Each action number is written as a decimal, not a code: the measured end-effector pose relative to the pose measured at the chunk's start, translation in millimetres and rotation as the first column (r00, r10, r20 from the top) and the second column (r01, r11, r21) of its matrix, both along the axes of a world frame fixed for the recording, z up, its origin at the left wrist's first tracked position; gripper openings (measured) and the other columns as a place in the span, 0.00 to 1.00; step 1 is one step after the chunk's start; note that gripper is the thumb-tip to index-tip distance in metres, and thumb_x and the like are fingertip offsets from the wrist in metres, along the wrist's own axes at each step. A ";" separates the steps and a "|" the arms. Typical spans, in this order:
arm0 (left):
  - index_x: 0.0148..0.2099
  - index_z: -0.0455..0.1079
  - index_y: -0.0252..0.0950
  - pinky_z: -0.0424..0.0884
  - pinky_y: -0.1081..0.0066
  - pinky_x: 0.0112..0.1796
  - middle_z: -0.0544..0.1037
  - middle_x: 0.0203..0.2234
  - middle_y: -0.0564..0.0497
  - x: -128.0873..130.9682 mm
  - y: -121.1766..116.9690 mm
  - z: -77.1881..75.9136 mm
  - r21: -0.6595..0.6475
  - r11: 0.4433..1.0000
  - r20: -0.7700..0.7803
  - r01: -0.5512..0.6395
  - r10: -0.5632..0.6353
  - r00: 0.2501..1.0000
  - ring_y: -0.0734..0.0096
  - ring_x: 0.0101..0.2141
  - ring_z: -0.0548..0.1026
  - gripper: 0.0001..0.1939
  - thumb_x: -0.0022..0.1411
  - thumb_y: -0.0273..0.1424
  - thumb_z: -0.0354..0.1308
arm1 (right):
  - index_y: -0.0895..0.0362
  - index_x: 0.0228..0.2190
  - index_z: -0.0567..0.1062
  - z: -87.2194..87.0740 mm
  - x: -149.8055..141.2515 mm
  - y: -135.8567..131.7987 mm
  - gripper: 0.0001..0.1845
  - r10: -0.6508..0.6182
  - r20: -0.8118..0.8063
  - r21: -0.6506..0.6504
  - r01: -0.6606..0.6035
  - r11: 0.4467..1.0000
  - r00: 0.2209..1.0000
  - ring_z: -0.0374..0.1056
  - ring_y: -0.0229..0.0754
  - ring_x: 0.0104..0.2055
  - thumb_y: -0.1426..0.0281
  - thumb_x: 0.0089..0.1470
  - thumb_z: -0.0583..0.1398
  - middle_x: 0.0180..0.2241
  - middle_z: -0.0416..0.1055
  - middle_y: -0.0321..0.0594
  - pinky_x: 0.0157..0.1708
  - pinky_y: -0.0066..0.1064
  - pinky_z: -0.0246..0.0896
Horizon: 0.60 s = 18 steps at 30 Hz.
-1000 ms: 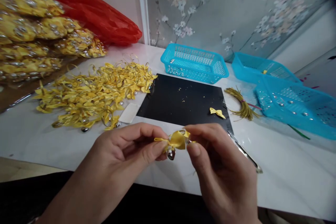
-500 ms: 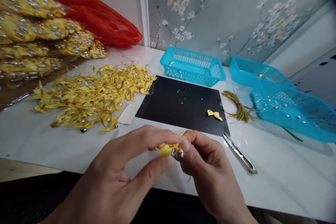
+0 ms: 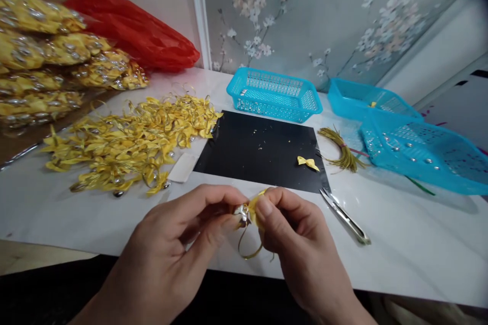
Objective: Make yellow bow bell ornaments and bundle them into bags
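Just above the table's front part, both my hands are closed on one small ornament. My left hand (image 3: 186, 238) pinches its silver bell (image 3: 241, 215) between thumb and forefinger. With thumb and fingers, my right hand (image 3: 295, 228) grips the yellow ribbon bow (image 3: 254, 208) beside the bell. A thin gold cord loop (image 3: 249, 255) hangs below, between the hands. Part of the bow is hidden behind my right fingers. On the black mat (image 3: 263, 150) ahead lies a loose yellow bow (image 3: 308, 163), with small yellow scraps scattered near the mat's middle.
A heap of yellow bows with bells (image 3: 133, 142) covers the left, near a white card (image 3: 182, 167). Behind it are bagged bows (image 3: 38, 56) and a red bag (image 3: 137, 30). Blue baskets (image 3: 274, 106), a gold cord bundle (image 3: 345, 152) and metal snips (image 3: 346, 218) stand or lie rightward.
My left thumb and forefinger have moved onto the bell, and the bell now sits left of the bow. The cord loop has come into view below. The whole view has shifted slightly.
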<state>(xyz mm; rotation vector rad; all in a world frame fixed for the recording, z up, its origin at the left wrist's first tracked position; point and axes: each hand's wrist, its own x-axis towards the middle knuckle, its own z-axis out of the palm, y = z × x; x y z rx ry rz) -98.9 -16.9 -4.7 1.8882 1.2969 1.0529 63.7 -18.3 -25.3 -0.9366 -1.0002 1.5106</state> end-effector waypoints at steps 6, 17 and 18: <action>0.44 0.71 0.52 0.77 0.76 0.35 0.82 0.36 0.61 2.5 -1.0 -4.3 0.185 0.983 -0.114 -0.018 0.040 0.993 0.71 0.32 0.81 0.14 0.59 0.27 0.62 | 0.57 0.25 0.71 0.4 1.8 -1.9 0.16 -0.008 0.034 0.013 0.007 1.000 0.999 0.48 0.31 0.22 0.60 0.59 0.62 0.20 0.58 0.29 0.22 0.23 0.47; 0.46 0.69 0.48 0.72 0.76 0.46 0.80 0.40 0.58 9.7 -7.2 -12.9 0.321 0.945 -0.132 -0.062 0.109 0.985 0.71 0.41 0.78 0.14 0.63 0.23 0.55 | 0.58 0.24 0.70 3.3 -3.5 -6.9 0.16 -0.101 0.133 0.125 0.085 0.989 0.986 0.54 0.32 0.24 0.62 0.59 0.61 0.22 0.61 0.32 0.24 0.24 0.52; 0.45 0.69 0.48 0.72 0.76 0.44 0.79 0.39 0.59 12.0 -7.8 -11.9 0.283 0.955 -0.087 -0.089 0.118 0.989 0.72 0.40 0.78 0.13 0.64 0.23 0.53 | 0.58 0.24 0.70 2.7 -4.5 -7.5 0.16 -0.113 0.124 0.135 0.097 0.986 0.986 0.54 0.32 0.25 0.62 0.59 0.61 0.23 0.61 0.32 0.24 0.24 0.52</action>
